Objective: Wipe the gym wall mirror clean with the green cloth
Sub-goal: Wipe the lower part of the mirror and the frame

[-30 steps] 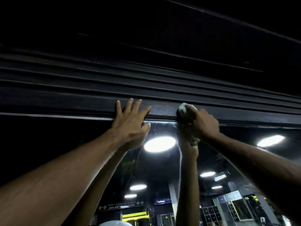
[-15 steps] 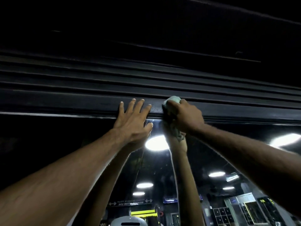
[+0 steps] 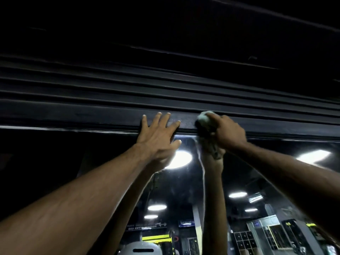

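The ribbed dark moulding (image 3: pixel 73 111) runs across mid-frame, bounding the mirror (image 3: pixel 46 162) along its top edge; below it the glass lies open at centre left and far right; the left hand (image 3: pixel 158 138), flat on the moulding, and the right hand (image 3: pixel 230 133), gripping the green cloth (image 3: pixel 205 119), leave a narrow gap between them.

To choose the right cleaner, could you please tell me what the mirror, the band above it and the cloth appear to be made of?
The mirror looks like glossy glass: it reflects the ceiling lights and both arms clearly. The band above it is dark, matte and faintly grained, perhaps painted wood or laminate; it is too dim to tell. The cloth looks like soft pale fabric, bunched in the right hand.
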### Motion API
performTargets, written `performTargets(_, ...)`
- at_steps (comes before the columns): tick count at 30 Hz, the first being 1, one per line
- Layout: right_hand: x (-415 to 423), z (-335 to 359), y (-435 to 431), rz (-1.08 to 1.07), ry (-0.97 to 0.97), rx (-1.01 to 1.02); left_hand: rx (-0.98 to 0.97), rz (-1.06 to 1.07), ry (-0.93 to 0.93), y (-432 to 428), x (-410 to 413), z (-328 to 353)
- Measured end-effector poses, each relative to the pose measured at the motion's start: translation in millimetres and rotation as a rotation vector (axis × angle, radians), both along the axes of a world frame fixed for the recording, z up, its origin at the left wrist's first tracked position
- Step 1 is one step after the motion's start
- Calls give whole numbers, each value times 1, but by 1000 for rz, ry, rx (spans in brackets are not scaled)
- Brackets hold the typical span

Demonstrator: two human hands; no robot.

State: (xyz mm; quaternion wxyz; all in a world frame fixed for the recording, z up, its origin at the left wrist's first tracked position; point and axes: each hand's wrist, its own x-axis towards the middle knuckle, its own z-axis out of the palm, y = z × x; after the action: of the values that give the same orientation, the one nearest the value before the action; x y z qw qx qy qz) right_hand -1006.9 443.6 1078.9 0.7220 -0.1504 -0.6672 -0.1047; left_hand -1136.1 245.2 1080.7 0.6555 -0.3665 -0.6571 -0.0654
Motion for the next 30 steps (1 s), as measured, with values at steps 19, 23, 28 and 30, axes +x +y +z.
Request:
performTargets(19, 60, 3, 127, -108, -38, 26, 20, -23, 71, 151, 60, 23)
performTargets(23, 96, 8, 191, -49, 94, -166, 65, -16, 32, 191, 81, 23)
performTargets(28, 105, 4, 223, -79, -95, 91, 75, 19, 53, 232, 97, 21)
performTargets(30, 122, 9, 245, -63, -69, 43, 56, 13, 68, 246, 106, 20)
